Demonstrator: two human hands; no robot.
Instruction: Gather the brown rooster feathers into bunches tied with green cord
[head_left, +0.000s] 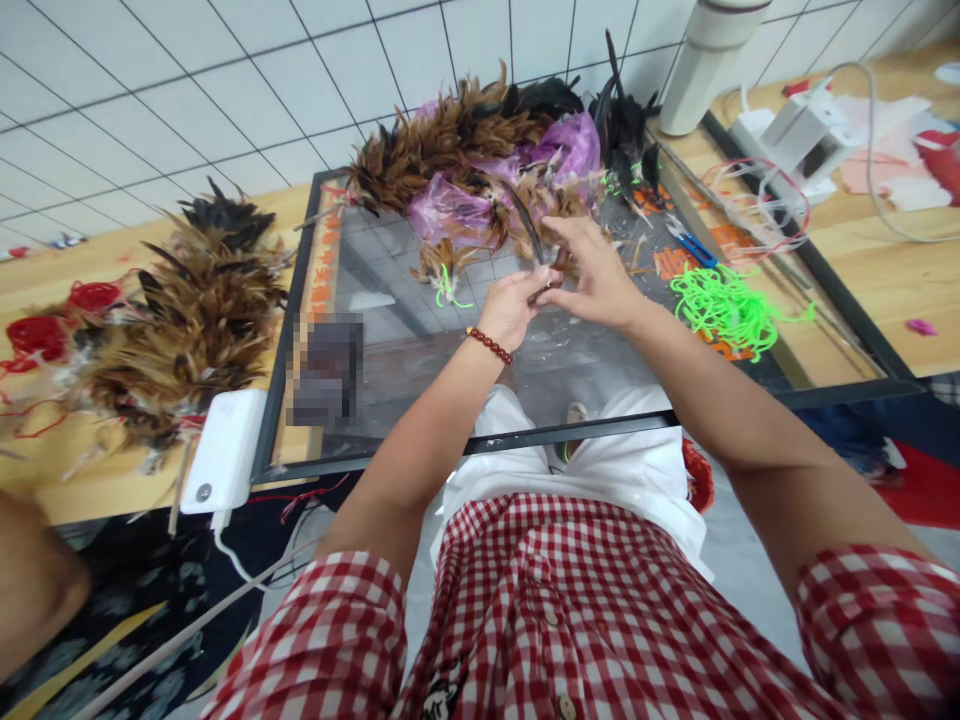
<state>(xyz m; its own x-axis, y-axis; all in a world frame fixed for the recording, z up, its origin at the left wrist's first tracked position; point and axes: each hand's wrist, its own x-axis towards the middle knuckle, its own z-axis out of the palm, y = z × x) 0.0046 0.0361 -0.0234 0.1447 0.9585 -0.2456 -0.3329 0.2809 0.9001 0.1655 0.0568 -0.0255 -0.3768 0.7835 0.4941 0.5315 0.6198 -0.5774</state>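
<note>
My left hand (511,305), with a dark red bead bracelet (489,345) at its wrist, pinches the base of a dark brown feather (526,222) that points up and away. My right hand (596,275) is close beside it, thumb near the left fingertips, with thumb and forefinger spread apart around the feather's lower part. Both hands are above a black-framed glass panel (420,350). Left of them, a small feather bunch tied with bright green cord (445,285) lies on the glass. More loose brown feathers and purple plastic bags (450,212) lie just beyond my fingers.
A long brown feather garland (442,135) lies along the back. Black feathers (626,125), blue-handled snips (694,243) and a green cord pile (727,310) are to the right. Another feather heap (187,330) and a white power bank (225,450) are left. Someone's arm (34,590) shows lower left.
</note>
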